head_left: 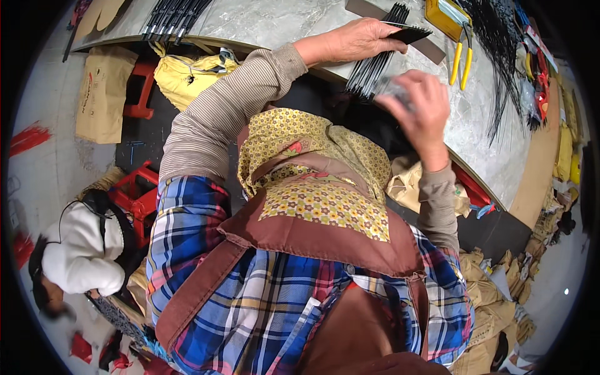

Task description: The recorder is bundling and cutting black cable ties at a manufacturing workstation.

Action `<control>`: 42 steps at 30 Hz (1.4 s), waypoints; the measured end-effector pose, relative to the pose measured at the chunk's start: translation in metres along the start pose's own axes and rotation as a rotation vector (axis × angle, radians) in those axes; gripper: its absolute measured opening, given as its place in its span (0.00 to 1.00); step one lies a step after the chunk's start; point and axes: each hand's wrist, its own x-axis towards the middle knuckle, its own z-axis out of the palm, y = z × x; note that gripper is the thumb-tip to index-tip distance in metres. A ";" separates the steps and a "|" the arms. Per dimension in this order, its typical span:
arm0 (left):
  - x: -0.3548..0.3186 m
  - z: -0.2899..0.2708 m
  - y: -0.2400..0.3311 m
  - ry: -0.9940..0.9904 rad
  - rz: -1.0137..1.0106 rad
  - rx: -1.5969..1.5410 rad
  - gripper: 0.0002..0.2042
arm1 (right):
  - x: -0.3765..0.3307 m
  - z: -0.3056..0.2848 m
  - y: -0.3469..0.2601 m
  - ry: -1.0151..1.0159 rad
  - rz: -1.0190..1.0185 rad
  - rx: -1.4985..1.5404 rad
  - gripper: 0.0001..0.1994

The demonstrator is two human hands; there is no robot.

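Note:
My left hand [362, 40] reaches over the edge of the grey marbled table, thumb and fingers closed on a small bundle of thin black strips [411, 34] with its ends fanned to the right. Just below it lies a larger bundle of slim black rods [370, 72], its near ends reaching the table edge. My right hand [422, 103] is beside those near ends, its fingers curled round a greyish thing [395, 94]. Motion smears both, so what that thing is cannot be made out.
Yellow-handled pliers [461, 59] lie beside a yellow box [445, 19]. Long black strands [500, 69] spread over the table's right side; more black rods [175, 19] lie at the far left. A red stool [134, 194] stands left, near another person in white [87, 256]. Brown packaging [494, 294] heaps at right.

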 end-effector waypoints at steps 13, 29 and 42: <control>0.014 0.004 -0.025 0.020 0.047 -0.027 0.11 | 0.009 0.033 -0.017 0.020 -0.153 0.021 0.24; 0.031 0.003 -0.014 -0.049 -0.119 -0.116 0.09 | -0.076 0.062 -0.068 0.151 0.699 0.567 0.24; 0.015 0.010 -0.004 -0.039 -0.130 -0.225 0.11 | -0.061 0.093 -0.089 0.202 0.686 0.779 0.13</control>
